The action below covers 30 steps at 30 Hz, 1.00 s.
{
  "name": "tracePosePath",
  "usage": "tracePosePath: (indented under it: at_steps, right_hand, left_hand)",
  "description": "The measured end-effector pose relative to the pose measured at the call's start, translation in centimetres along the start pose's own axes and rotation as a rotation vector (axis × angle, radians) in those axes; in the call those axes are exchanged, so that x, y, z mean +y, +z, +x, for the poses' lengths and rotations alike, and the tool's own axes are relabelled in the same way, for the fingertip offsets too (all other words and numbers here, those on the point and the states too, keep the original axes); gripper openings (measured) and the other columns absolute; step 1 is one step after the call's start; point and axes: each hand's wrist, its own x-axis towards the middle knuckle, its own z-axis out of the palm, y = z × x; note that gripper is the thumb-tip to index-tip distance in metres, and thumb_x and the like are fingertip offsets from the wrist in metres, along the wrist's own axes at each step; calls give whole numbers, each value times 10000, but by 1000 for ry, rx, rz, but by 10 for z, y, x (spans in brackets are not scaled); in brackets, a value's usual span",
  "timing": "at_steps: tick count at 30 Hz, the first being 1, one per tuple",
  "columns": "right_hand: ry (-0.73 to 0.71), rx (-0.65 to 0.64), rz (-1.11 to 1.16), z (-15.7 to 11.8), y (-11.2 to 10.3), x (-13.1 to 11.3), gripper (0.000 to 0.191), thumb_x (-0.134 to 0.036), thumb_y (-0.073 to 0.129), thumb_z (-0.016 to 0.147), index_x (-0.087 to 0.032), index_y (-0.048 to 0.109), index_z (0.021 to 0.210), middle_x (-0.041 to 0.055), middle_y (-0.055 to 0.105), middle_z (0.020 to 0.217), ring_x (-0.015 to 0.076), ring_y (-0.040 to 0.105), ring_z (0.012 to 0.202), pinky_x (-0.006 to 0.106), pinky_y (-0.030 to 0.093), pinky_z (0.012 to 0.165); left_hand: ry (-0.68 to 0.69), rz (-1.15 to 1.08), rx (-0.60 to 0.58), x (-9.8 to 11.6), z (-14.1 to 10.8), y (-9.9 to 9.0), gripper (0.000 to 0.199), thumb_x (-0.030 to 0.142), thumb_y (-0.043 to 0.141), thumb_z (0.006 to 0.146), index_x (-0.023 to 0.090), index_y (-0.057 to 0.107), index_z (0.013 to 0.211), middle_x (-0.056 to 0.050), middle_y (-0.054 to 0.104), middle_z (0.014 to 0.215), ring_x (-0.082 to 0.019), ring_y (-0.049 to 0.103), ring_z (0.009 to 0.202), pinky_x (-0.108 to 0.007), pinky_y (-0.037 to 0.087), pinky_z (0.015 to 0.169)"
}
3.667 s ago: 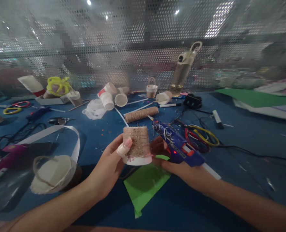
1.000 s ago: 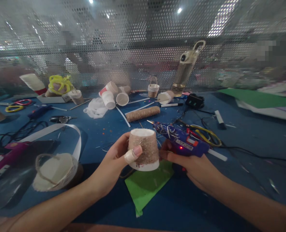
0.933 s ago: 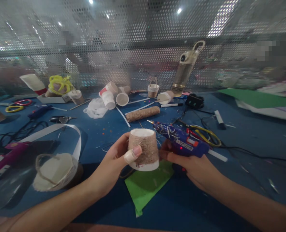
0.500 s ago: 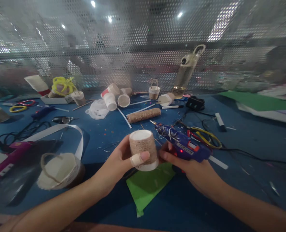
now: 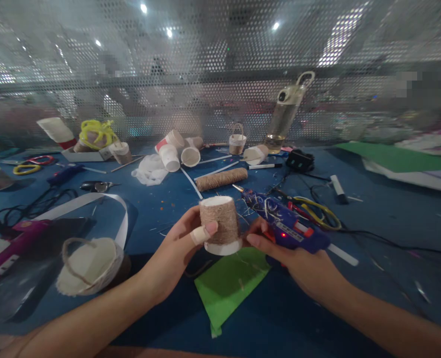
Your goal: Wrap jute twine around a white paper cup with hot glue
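My left hand [image 5: 185, 241] is closed round a paper cup [image 5: 223, 221] wrapped in brown twine, held upside down with its white base up and a white rim band below. A bandage covers that thumb. In my right hand [image 5: 280, 248] is a blue glue gun [image 5: 285, 221], its red light lit, its nozzle pointing to the upper left beyond the cup. Strands of dried glue cling to its barrel. The right fingertips are close to the cup's right side; whether they touch it I cannot tell. Beneath the cup lies a green sheet [image 5: 231, 288].
A small basket [image 5: 89, 266] with a twine handle stands at left, near a magenta glue gun [image 5: 22, 243]. Behind the cup lie a twine roll [image 5: 222, 179] and paper cups [image 5: 170, 158]. A bottle [image 5: 285, 117] leans at the mesh panel [image 5: 205, 89]. Cables [image 5: 384, 241] run right.
The cup has been tilted more upright and raised slightly, with my left thumb shifting up and left along it. The glue gun has moved a little to the right.
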Motion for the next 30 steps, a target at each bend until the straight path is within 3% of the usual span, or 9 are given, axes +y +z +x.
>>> tracePosePath:
  at_steps: [5, 9, 15, 21, 25, 30]
  right_hand:
    - [97, -101, 179, 0, 2, -21, 179, -413, 740, 774, -271, 637, 738, -13, 704, 821, 177, 702, 781, 319, 606, 775]
    - [108, -103, 293, -2, 6, -21, 236, -394, 786, 739, -254, 596, 717, -33, 694, 791, 160, 702, 748, 284, 608, 732]
    - [126, -71, 277, -5, 6, -19, 165, -354, 795, 730, -261, 666, 773, -34, 720, 775, 161, 730, 732, 279, 619, 732]
    - [-55, -147, 286, -8, -1, -18, 118, -310, 769, 794, -267, 664, 828, -19, 746, 840, 169, 736, 782, 266, 613, 709]
    - [-255, -199, 203, -6, -7, -20, 80, -274, 744, 815, -293, 678, 856, 1, 729, 911, 200, 707, 855, 331, 587, 756]
    - [-385, -166, 115, -4, -13, -20, 110, -208, 690, 838, -262, 603, 799, 14, 676, 894, 212, 653, 926, 363, 523, 814]
  left_hand:
    - [-8, 60, -5, 1, -2, 1, 400, 343, 741, 836, 255, 643, 1214, -37, 691, 1281, -239, 588, 1238, -338, 414, 1024]
    - [2, 69, 29, 1, -3, 1, 383, 344, 745, 835, 279, 657, 1202, -17, 702, 1264, -236, 579, 1256, -320, 419, 1014]
    - [40, 3, 29, 3, -4, 0, 355, 328, 691, 878, 253, 665, 1224, -37, 699, 1267, -246, 602, 1221, -346, 418, 1043]
    - [105, -109, 61, 9, -5, 3, 325, 327, 621, 910, 230, 668, 1217, -56, 698, 1256, -265, 611, 1200, -371, 451, 1017]
    - [125, -112, 83, 9, -5, 1, 364, 345, 600, 917, 255, 641, 1267, -46, 699, 1248, -262, 623, 1174, -374, 471, 996]
    - [166, -110, 120, 10, -6, -1, 389, 341, 615, 905, 278, 631, 1290, -39, 695, 1251, -258, 642, 1140, -373, 491, 982]
